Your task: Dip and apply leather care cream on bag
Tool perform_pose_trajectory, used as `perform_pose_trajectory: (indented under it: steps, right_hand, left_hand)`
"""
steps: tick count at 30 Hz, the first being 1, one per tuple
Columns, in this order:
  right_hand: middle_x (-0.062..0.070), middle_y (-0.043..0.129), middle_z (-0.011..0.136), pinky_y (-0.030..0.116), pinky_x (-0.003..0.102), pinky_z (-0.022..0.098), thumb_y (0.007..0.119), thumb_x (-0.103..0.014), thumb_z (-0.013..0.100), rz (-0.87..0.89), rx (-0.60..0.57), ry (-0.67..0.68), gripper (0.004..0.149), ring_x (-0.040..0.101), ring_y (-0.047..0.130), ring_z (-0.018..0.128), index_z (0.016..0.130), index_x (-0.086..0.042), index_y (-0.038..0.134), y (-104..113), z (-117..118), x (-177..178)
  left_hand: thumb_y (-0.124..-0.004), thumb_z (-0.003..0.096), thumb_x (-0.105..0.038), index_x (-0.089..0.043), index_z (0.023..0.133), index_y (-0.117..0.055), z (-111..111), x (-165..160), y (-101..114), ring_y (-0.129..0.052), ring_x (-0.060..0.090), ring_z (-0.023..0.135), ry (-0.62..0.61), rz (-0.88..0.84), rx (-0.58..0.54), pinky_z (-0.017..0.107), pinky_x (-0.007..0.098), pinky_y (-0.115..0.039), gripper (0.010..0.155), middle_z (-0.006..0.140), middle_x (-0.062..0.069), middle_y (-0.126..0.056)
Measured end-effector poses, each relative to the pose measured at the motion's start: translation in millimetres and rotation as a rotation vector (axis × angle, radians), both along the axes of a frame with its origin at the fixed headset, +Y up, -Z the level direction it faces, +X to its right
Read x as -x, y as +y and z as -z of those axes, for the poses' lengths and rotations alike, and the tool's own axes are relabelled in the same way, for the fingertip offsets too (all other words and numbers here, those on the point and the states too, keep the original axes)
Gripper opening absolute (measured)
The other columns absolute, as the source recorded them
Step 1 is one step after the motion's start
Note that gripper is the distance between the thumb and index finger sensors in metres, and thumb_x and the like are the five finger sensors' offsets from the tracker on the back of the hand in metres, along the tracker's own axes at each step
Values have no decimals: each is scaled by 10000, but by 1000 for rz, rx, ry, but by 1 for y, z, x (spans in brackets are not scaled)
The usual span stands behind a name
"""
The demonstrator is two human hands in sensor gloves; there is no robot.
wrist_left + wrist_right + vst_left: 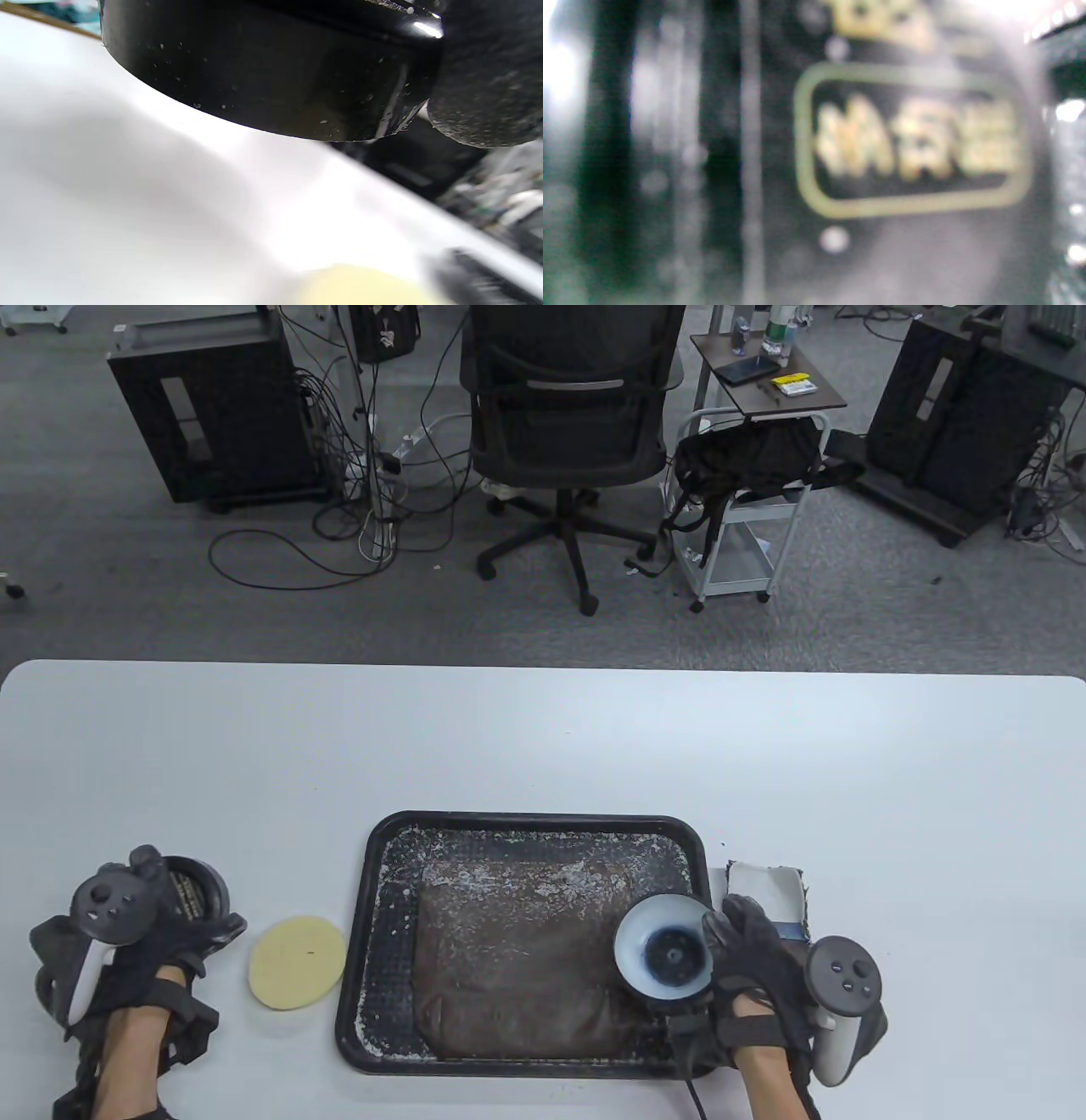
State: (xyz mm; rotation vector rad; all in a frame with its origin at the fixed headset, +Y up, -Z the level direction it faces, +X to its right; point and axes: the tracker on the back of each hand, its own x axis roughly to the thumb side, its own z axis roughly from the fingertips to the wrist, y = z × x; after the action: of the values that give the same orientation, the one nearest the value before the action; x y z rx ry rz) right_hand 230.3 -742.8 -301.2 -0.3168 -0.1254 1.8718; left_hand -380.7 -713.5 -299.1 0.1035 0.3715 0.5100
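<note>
A brown leather bag (pixel 517 967), smeared with white cream, lies flat in a black tray (pixel 373 950). Over the tray's right edge my right hand (pixel 747 950) grips a round open cream jar (pixel 666 954), white inside with a dark bottom, its mouth tipped up toward the camera. The right wrist view shows only a blurred black label with gold lettering (pixel 908 140). At the table's left my left hand (pixel 170 942) grips a black round lid (pixel 193 891) with gold print; its glossy side (pixel 271 72) fills the left wrist view, a gloved fingertip (pixel 488 84) against it.
A round yellow sponge pad (pixel 297 950) lies on the white table (pixel 543 746) between the lid and the tray, and shows blurred as a sponge pad (pixel 365 284) in the left wrist view. A white folded cloth (pixel 768 886) sits just right of the tray. An office chair (pixel 568 432) stands beyond the table.
</note>
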Motion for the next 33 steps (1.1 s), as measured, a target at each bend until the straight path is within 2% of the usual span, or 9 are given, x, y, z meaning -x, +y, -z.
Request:
perform_pose_trajectory:
  steps: [3, 6, 10, 15, 20, 24, 26, 30, 33]
  right_hand:
    - [299, 501, 998, 869, 434, 376, 755, -415, 451, 5, -12, 26, 700, 353, 921, 576, 949, 62, 634, 0, 0, 12]
    - [300, 505, 997, 873, 423, 362, 751, -417, 454, 26, -34, 59, 698, 357, 921, 568, 949, 62, 638, -2, -1, 23]
    - [316, 517, 987, 892, 368, 301, 743, -399, 458, 22, -57, 91, 682, 381, 919, 573, 943, 72, 653, -5, -2, 35]
    - [339, 553, 967, 912, 363, 267, 745, -376, 457, -19, -92, 148, 661, 391, 946, 550, 929, 82, 685, -7, -3, 52]
    - [334, 571, 964, 915, 367, 270, 741, -371, 459, -36, -112, 252, 647, 391, 947, 556, 927, 73, 696, -7, -5, 81]
    - [337, 636, 937, 934, 381, 253, 758, -352, 450, -23, -120, 364, 618, 420, 964, 532, 901, 70, 747, -7, -9, 108]
    - [334, 668, 928, 938, 388, 247, 742, -336, 454, -14, -110, 346, 594, 436, 971, 519, 894, 63, 769, -10, -10, 115]
    - [385, 642, 911, 940, 392, 290, 739, -357, 472, 195, -75, 407, 630, 449, 945, 559, 933, 73, 709, -19, -7, 120]
    - [413, 598, 916, 923, 456, 331, 719, -358, 481, 342, -79, 413, 658, 504, 904, 597, 979, 62, 628, -20, -9, 124]
  left_hand:
    - [-964, 202, -712, -322, 1033, -251, -3, -43, 15, -348, 470, 1007, -178, -85, -151, 672, 636, -554, 1162, 1114, 114, -202]
    - [-964, 202, -715, -316, 1036, -257, -5, -103, 20, -356, 473, 1005, -389, -182, -232, 669, 636, -560, 1164, 1116, 117, -211]
    - [-961, 206, -717, -313, 1041, -261, -12, -180, 15, -354, 472, 1004, -606, -209, -236, 668, 636, -563, 1162, 1116, 120, -209]
    - [-949, 212, -727, -314, 1042, -249, -20, -239, 5, -345, 468, 1006, -792, -164, -218, 672, 632, -564, 1161, 1117, 118, -198]
    - [-940, 232, -716, -308, 1042, -217, -27, -265, -11, -306, 466, 1012, -889, -169, -143, 682, 639, -541, 1160, 1115, 118, -163]
    - [-921, 238, -735, -304, 1042, -202, -29, -269, -20, -298, 467, 1007, -926, -257, -125, 680, 633, -541, 1163, 1112, 121, -153]
    - [-932, 233, -722, -299, 1042, -211, -29, -266, -23, -296, 471, 1007, -909, -274, -144, 675, 647, -535, 1163, 1113, 123, -157]
    - [-938, 238, -724, -276, 1050, -248, -28, -258, -20, -279, 455, 1014, -905, -359, -226, 667, 663, -536, 1155, 1122, 103, -172]
    - [-931, 232, -739, -278, 1052, -268, -30, -258, -14, -296, 455, 1013, -903, -300, -276, 663, 658, -557, 1150, 1124, 101, -186]
